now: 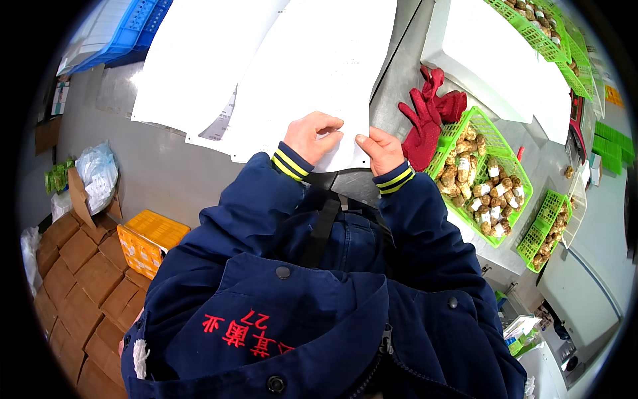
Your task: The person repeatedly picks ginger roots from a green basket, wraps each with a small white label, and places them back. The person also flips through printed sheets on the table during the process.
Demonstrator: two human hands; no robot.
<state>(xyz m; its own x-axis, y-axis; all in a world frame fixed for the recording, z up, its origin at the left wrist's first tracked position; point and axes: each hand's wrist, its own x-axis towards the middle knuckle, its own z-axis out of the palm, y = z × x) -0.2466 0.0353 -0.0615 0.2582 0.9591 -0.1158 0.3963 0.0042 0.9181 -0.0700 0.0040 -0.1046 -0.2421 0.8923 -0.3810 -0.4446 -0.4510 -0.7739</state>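
Note:
Large white sheets (312, 60) overlap on the grey metal table and reach its near edge. Over the lower part of the front sheet is my left hand (309, 137), its fingers curled and thumb close to the index finger. Whatever may sit in that pinch is too small to make out. My right hand (383, 151) closes on the sheet's right edge, thumb on top. Just right of it lies a pair of dark red gloves (422, 130). Beyond them, a bright green basket (518, 178) holds brown mushrooms (495, 199), several wrapped with white labels.
Another green basket (531, 249) of mushrooms stands at the right, with more green baskets (548, 50) at the far right. A blue crate (136, 30) is at the far left. Left of me are a yellow crate (143, 243) and brown cartons (100, 266).

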